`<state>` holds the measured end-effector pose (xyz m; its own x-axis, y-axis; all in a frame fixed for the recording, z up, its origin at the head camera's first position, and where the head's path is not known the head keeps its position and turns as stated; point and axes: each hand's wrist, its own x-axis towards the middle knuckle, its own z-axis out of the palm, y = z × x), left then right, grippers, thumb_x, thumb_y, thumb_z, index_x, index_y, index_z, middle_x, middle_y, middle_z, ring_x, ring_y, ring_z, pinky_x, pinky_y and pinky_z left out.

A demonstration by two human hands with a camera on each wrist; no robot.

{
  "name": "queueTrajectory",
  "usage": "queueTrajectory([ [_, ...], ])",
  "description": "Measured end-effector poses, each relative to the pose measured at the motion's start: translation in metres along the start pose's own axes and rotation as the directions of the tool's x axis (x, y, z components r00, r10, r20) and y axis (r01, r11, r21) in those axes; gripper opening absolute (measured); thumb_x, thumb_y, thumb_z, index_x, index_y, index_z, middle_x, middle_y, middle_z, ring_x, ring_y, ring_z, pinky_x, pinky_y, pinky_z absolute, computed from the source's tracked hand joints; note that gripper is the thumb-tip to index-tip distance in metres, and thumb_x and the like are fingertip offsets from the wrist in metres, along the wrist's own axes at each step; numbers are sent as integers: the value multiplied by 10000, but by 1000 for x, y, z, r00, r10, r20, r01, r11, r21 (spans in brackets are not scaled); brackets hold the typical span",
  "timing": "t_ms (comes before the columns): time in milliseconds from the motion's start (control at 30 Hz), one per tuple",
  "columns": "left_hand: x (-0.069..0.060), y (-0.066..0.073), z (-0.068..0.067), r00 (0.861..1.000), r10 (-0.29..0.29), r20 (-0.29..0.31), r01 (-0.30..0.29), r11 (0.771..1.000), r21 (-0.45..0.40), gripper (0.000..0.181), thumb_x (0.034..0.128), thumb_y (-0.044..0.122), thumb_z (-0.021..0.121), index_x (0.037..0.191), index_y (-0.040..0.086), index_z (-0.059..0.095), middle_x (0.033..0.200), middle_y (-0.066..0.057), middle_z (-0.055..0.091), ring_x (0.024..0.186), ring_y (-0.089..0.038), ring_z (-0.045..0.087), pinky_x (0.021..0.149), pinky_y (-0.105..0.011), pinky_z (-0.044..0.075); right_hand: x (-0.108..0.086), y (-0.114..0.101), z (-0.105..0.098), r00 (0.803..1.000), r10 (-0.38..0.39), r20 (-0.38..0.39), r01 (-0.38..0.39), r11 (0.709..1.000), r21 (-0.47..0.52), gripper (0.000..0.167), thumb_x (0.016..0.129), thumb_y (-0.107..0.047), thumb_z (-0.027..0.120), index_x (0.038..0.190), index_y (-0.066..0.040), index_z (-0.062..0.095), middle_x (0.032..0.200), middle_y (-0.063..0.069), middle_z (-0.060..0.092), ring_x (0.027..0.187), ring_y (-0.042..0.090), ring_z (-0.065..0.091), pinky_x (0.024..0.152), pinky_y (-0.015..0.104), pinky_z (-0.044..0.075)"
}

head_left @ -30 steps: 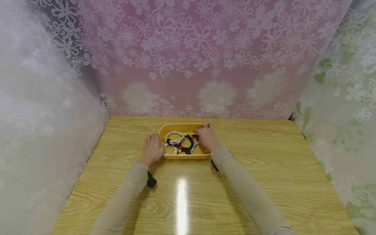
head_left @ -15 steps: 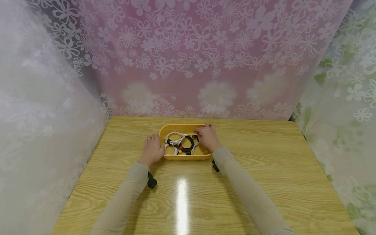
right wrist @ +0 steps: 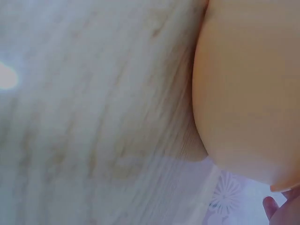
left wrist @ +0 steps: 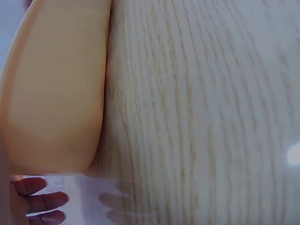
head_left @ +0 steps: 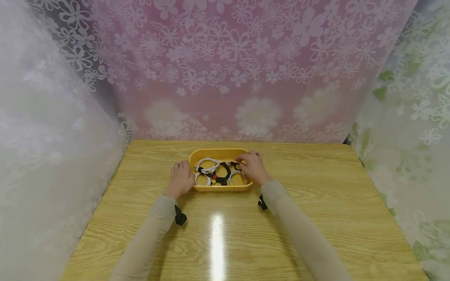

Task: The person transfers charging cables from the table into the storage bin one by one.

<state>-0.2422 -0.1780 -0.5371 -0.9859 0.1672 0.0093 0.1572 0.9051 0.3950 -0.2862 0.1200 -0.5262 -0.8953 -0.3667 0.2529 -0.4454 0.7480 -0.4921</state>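
Note:
A yellow plastic tray (head_left: 222, 188) with rounded corners sits near the far side of the table, holding several coiled cables. One white coiled cable (head_left: 208, 159) lies at its left. A black coiled cable (head_left: 227, 171) is in the middle, with small red and yellow bits beside it. Another white loop (head_left: 233, 174) shows at the right. My left hand (head_left: 181, 177) grips the left end wall, its thumb at the rim. At the right end, my right hand (head_left: 254, 166) straddles the rim, fingertips reaching inside. Both wrist views show the tray's outer wall (left wrist: 56, 103) and a few fingers beyond it.
The wood-grain table (head_left: 309, 203) carries a bright light reflection (head_left: 217, 242) in front of the tray. A pink flowered curtain (head_left: 225, 70) hangs behind the far edge, with pale curtains (head_left: 52, 136) at both sides.
My right hand has shifted slightly right and its wrist swung outward, uncovering more of the right-hand white cable. The left hand and tray stay nearly in place; the head view shifted slightly.

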Motion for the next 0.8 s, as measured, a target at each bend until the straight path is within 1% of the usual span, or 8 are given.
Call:
queueTrajectory([
  [167, 2, -1, -1, 1000, 8, 16, -7, 1000, -5, 212, 989, 194, 412, 1094, 9, 410, 1013, -167, 427, 954, -348, 327, 859, -473, 253, -10, 0, -2, 1000, -14, -23, 14, 1000, -5, 141, 937, -90, 662, 1038, -117, 757, 1010, 9, 714, 976, 273, 540, 1017, 567, 210],
  [333, 3, -2, -1, 1000, 17, 13, -17, 1000, -22, 227, 986, 187, 413, 1116, 2, 417, 1030, -177, 437, 949, -349, 331, 847, -470, 252, -17, -3, -3, 999, -5, -36, 6, 999, 35, 155, 932, -62, 656, 1037, -105, 761, 980, -3, 717, 922, 254, 512, 988, 543, 207],
  [400, 3, -3, -2, 1000, 21, 6, -21, 1000, -23, 224, 983, 186, 416, 1113, 3, 419, 1022, -175, 439, 943, -347, 335, 842, -468, 256, -20, -4, -4, 999, -14, -40, 16, 999, 44, 159, 931, -61, 651, 1038, -103, 761, 984, -5, 721, 913, 253, 510, 966, 543, 213],
  [500, 2, -5, -2, 999, 32, -10, -33, 999, -15, 217, 983, 188, 418, 1098, 4, 428, 1004, -172, 440, 937, -346, 341, 842, -467, 263, -25, -7, -6, 999, -26, -44, 28, 998, 58, 152, 931, -71, 652, 1031, -101, 762, 996, -3, 729, 920, 258, 525, 969, 550, 224],
  [600, 1, -6, -2, 999, 43, -33, -43, 999, -6, 251, 997, 200, 410, 1121, -15, 447, 1017, -190, 463, 951, -361, 357, 858, -480, 277, -30, -10, -10, 998, -28, -53, 32, 996, 79, 140, 921, -75, 669, 1021, -98, 764, 1009, 13, 736, 943, 273, 553, 989, 563, 234],
  [667, 0, -5, -3, 998, 47, -52, -46, 999, 6, 316, 1006, 210, 400, 1189, -41, 458, 1079, -220, 494, 994, -384, 379, 892, -496, 295, -34, -13, -15, 998, -29, -63, 35, 995, 91, 136, 915, -83, 683, 1019, -109, 766, 1024, 22, 738, 966, 278, 578, 1005, 565, 243],
  [800, -3, -4, -6, 995, 41, -86, -39, 999, 27, 462, 1008, 226, 383, 1371, -58, 407, 1275, -261, 501, 1144, -427, 400, 995, -539, 299, -45, -20, -27, 996, -33, -87, 42, 993, 111, 146, 905, -97, 696, 1032, -125, 762, 1064, 41, 731, 1010, 293, 607, 965, 581, 302],
])
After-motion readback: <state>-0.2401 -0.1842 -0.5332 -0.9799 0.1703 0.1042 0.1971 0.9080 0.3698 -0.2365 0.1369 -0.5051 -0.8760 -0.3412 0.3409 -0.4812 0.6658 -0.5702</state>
